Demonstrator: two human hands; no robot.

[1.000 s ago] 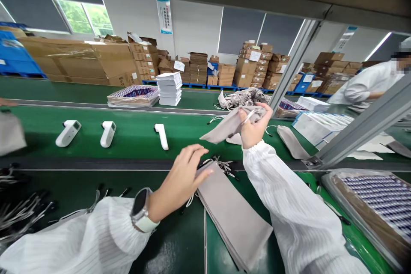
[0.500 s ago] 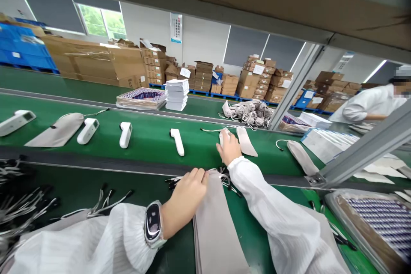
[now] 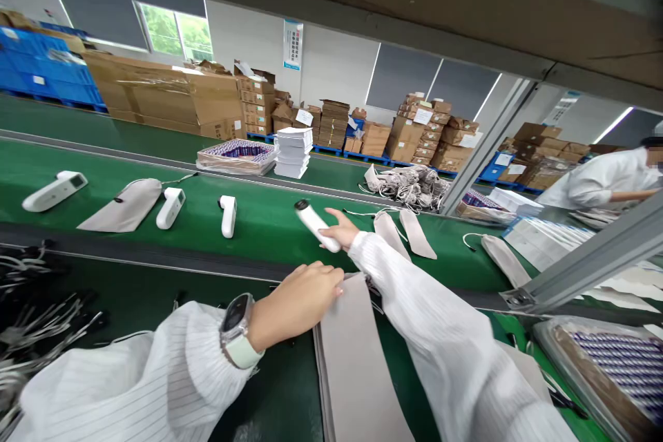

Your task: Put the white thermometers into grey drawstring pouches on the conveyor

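Bright even daylight, window glare, wide-angle edge distortion

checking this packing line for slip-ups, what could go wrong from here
The right hand holds the white thermometer only at its lower end, lifted over the green belt, so it might slip and drop. The left hand presses only the top edge of the grey pouch stack, which may slide or fan out.
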